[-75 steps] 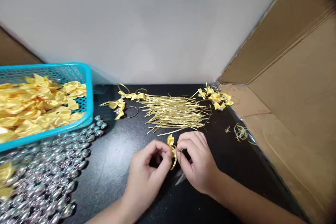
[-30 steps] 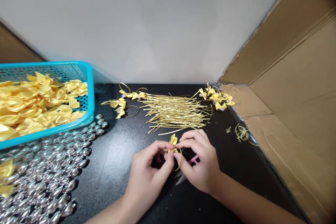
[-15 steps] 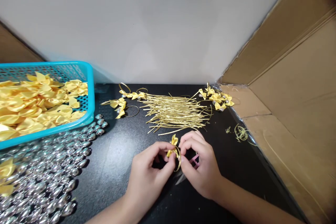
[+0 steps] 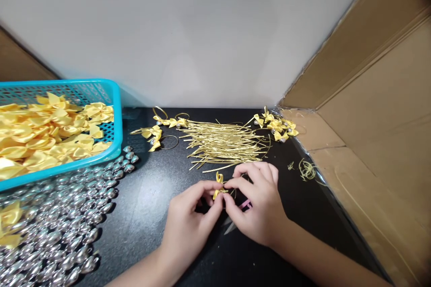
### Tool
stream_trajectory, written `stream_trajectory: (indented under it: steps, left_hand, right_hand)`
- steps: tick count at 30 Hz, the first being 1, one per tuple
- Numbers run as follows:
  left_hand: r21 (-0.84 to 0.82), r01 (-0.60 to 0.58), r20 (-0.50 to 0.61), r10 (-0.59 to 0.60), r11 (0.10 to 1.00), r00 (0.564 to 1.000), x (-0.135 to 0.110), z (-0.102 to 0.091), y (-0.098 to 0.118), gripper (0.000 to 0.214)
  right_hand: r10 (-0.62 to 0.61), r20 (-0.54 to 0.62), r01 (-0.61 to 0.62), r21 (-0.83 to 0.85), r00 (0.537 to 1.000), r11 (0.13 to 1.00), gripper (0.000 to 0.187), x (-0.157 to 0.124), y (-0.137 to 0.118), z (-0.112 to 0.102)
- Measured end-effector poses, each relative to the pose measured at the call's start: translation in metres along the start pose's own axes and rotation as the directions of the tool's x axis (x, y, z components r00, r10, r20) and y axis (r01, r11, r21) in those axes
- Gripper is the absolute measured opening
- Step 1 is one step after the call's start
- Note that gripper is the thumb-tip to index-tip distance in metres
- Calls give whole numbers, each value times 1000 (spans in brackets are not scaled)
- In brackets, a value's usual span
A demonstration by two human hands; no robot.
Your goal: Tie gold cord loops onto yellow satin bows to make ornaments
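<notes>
Between the thumb and index finger of my left hand (image 4: 191,213) is a yellow ribbon bow (image 4: 218,180). My right hand (image 4: 259,204) pinches at the bow's right side, where a thin gold cord (image 4: 235,192) loops out; its fingertips nearly meet the left ones and hide the joint. Under my right hand lie scissors with a pink handle (image 4: 245,205), their grey blades (image 4: 230,226) showing below. Just beyond the hands is a pile of gold cord lengths (image 4: 225,143).
A blue basket (image 4: 116,116) of yellow bows stands left, with many silver beads (image 4: 63,228) spread before it. Bows with cord loops lie at the back left (image 4: 155,133) and back right (image 4: 278,126). Cord scraps (image 4: 307,169) lie near the right cardboard wall (image 4: 380,80).
My right hand has shifted slightly left and closed in on the bow, its fingertips now beside the left ones. The cord loop has turned and is partly covered.
</notes>
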State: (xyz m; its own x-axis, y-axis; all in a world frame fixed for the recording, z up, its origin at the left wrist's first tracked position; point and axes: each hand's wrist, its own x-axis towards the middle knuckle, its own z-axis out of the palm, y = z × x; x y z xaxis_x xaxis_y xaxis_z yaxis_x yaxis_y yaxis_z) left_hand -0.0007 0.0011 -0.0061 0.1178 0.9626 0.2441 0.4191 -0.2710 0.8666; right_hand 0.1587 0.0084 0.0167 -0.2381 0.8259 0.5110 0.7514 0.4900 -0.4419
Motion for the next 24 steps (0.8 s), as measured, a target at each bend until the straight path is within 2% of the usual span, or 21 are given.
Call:
stream_trajectory:
  steps: [4, 12, 18, 24]
  left_hand:
    - [5, -5, -6, 5, 1000, 1000, -1, 0, -1, 9]
    - [-29, -3, 15, 3, 1000, 1000, 0, -1, 1, 10]
    - [-61, 9, 8, -9, 998, 1000, 4, -3, 6, 9]
    - [-72, 38, 14, -37, 997, 999, 2, -2, 1, 8]
  right_hand:
    - [-2, 32, 1, 42, 999, 999, 9, 1, 3, -1]
    - [-8, 17, 6, 132, 1000, 991, 9, 1, 3, -1]
    - [-15, 22, 13, 110, 1000, 994, 9, 1, 4, 1]
    - [-31, 21, 29, 102, 999, 994, 9, 0, 6, 2]
